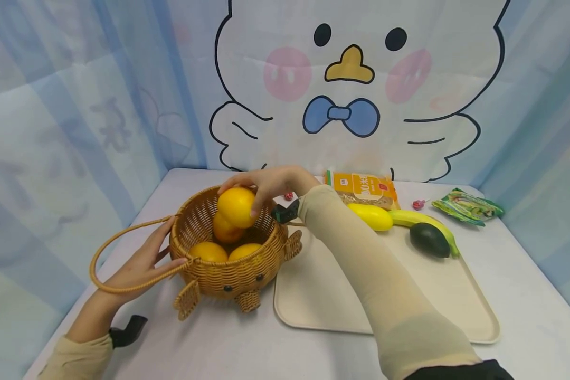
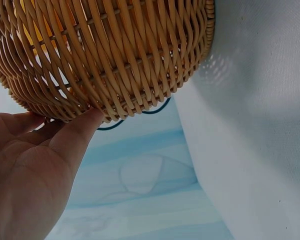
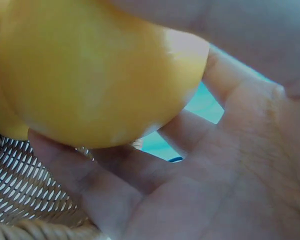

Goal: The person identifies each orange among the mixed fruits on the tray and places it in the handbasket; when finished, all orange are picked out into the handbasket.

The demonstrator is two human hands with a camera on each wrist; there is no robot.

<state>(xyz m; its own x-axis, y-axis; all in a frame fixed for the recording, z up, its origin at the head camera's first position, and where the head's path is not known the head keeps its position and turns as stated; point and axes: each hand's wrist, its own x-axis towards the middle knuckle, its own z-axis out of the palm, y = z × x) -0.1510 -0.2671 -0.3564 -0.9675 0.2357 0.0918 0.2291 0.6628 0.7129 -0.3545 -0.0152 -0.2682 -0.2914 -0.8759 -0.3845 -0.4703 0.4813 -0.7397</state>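
Observation:
A brown wicker basket (image 1: 228, 274) with an animal face stands left of centre, its thin handle (image 1: 100, 237) lowered to the left. Inside lie several smooth yellow-orange fruits that look like oranges, among them one at the front left (image 1: 208, 252). My right hand (image 1: 275, 184) grips another orange (image 1: 237, 207) above the basket's opening, fingers around it in the right wrist view. My left hand (image 1: 147, 264) rests against the basket's left side, its thumb along the rim and the fingers fairly straight. In the left wrist view its thumb (image 2: 80, 135) touches the weave.
Right of the basket lies a cream tray (image 1: 323, 295), partly behind my right arm. On it are a yellow fruit (image 1: 372, 216), a banana (image 1: 423, 217) and a dark green avocado-like fruit (image 1: 429, 240). Behind are an orange-labelled packet (image 1: 366, 189), a green packet (image 1: 467, 206) and wrapped candies (image 1: 418, 205).

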